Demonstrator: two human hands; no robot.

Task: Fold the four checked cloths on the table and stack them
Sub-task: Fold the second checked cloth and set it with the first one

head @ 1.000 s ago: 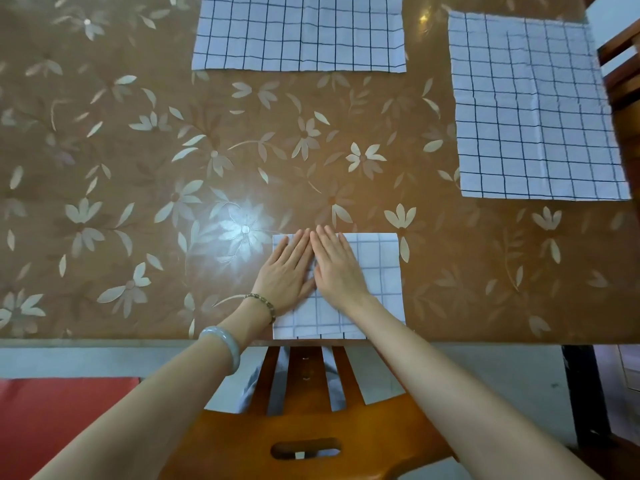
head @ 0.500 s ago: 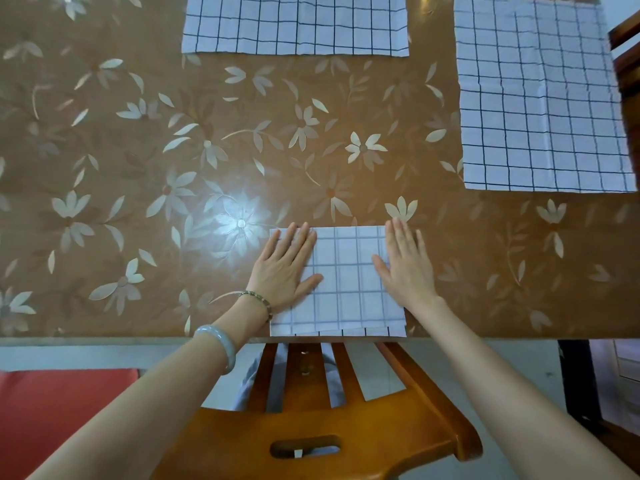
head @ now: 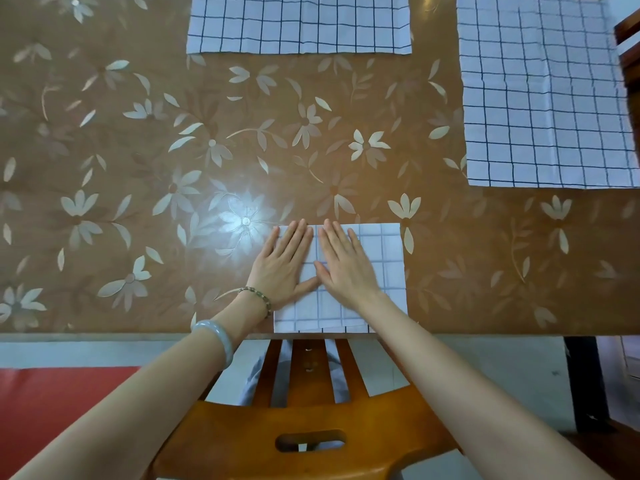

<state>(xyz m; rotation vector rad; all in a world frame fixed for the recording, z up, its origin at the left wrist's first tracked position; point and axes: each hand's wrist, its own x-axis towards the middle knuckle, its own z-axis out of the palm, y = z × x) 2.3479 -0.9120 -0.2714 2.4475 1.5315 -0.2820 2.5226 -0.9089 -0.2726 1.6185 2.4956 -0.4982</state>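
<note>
At the near edge of the table [head: 138,161], a folded checked cloth [head: 384,268] is lying square to the rim, and both hands are pressing flat on its left half. The left hand [head: 284,268] and right hand [head: 346,271] are resting side by side with fingers straight and close together and thumbs meeting near the middle of the cloth; neither is pinching anything. Across the table, a second checked cloth [head: 298,26] is lying spread flat at the far middle, its top cut off by the frame, and a third checked cloth [head: 543,98] is lying spread at the far right. Both are sitting well apart from the folded one, with bare flowered tabletop between. A beaded bracelet [head: 258,296] is circling the left wrist, and a pale bangle [head: 216,336] is sitting further up that forearm. Below the table edge, an orange wooden chair back [head: 304,441] is standing between the arms, a red surface [head: 52,410] is showing at lower left, and a dark table leg [head: 585,382] is standing at the right
</note>
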